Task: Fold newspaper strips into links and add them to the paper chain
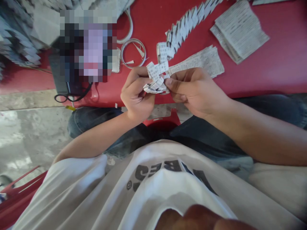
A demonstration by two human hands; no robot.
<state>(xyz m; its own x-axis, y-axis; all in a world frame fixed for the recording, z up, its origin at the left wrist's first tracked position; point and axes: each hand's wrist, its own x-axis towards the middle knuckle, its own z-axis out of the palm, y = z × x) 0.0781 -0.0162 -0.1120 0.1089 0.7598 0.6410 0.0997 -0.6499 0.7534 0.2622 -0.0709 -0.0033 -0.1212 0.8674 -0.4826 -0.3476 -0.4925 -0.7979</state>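
A folded newspaper chain [183,30] zigzags across the red table, and its near end comes down between my hands. My left hand [137,91] is closed around the left side of that end, its fingers curled behind the folded strips. From the right, my right hand [192,88] pinches the end of the chain between thumb and fingers. Just behind my right hand lies a stack of narrow newspaper strips [203,60], partly covered by it. Which strip each fingertip presses is too small to make out.
A pile of newspaper sheets [241,32] lies at the right of the red table [283,70]. Two tape rolls [122,52] sit left of the chain, beside a blurred-out object on a dark box. Scissors [61,98] stick out there. More folded paper [19,41] heaps at far left.
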